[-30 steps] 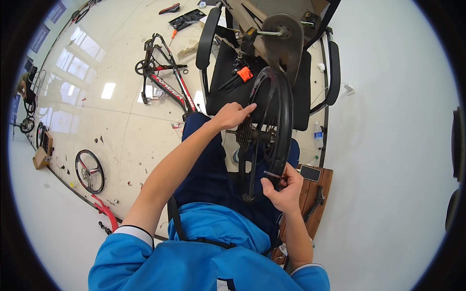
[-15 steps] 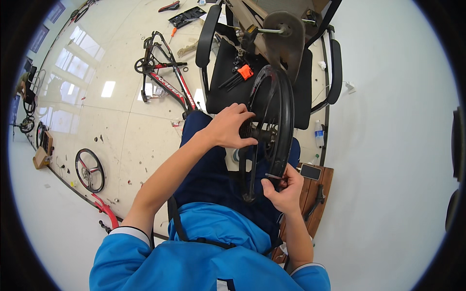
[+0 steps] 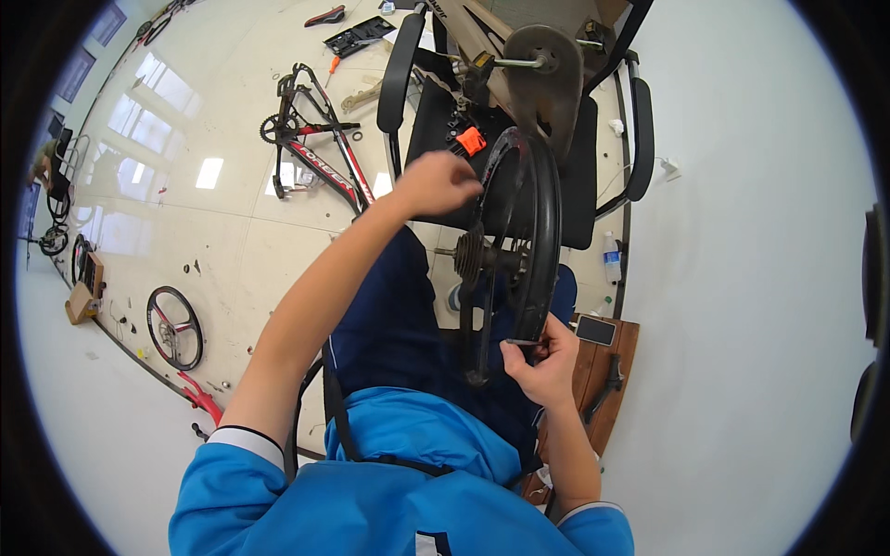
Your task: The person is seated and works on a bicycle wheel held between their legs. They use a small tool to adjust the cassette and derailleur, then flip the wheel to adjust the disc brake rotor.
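Note:
A black bicycle wheel (image 3: 547,222) stands upright between my knees, its tire partly off to the right of the rim. The toothed cassette (image 3: 470,258) and axle stick out on its left side. My right hand (image 3: 545,366) pinches a thin bar (image 3: 522,343) at the near edge of the tire; it looks like a tire lever, but little of it shows. My left hand (image 3: 438,183) hangs above and left of the cassette, off the hub, near the wheel's upper rim. It is smeared by motion, so its fingers are unclear.
Ahead, a black armchair (image 3: 575,185) carries a beige bicycle frame (image 3: 477,46) and an orange-and-black tool (image 3: 471,141). A red-and-black frame (image 3: 320,167) and another wheel (image 3: 174,326) lie left. At right, a wooden bench (image 3: 607,389) holds a phone (image 3: 595,330); a bottle (image 3: 611,257) stands nearby.
My left hand has let go of the hub area and moved up and left, uncovering the cassette and axle. My right hand stays at the tire's near edge.

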A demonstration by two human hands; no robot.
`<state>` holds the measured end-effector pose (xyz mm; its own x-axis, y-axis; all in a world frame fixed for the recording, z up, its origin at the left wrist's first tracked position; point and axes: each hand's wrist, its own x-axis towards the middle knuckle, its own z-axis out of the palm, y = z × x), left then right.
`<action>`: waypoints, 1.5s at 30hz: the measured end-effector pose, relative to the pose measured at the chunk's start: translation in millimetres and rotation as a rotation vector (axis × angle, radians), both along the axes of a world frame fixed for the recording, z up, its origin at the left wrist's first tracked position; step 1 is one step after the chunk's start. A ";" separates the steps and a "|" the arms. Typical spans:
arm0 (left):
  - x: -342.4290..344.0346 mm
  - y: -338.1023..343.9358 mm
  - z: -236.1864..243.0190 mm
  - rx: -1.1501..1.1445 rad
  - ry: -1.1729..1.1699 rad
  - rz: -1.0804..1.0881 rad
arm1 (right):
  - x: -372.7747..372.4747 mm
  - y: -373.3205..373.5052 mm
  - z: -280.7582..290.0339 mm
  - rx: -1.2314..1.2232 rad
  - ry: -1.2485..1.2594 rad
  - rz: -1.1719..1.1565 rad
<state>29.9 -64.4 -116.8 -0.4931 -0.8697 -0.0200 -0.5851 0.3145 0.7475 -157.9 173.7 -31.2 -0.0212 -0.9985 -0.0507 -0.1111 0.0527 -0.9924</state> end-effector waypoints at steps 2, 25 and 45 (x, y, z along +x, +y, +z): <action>-9.5 23.2 12.6 0.063 -0.100 -0.185 | -2.6 0.1 -5.5 -0.002 -0.010 -0.003; -4.1 51.1 -8.8 0.081 0.063 -0.168 | -0.6 1.5 -5.5 0.007 0.001 0.011; -3.5 54.0 2.2 -0.103 -0.050 -0.307 | -5.7 4.4 -8.8 -0.005 -0.006 0.007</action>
<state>26.5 -10.4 -114.5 -0.7335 -0.6791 0.0295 -0.4864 0.5546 0.6752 -163.6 178.1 -40.0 -0.0142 -0.9989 -0.0457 -0.1053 0.0470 -0.9933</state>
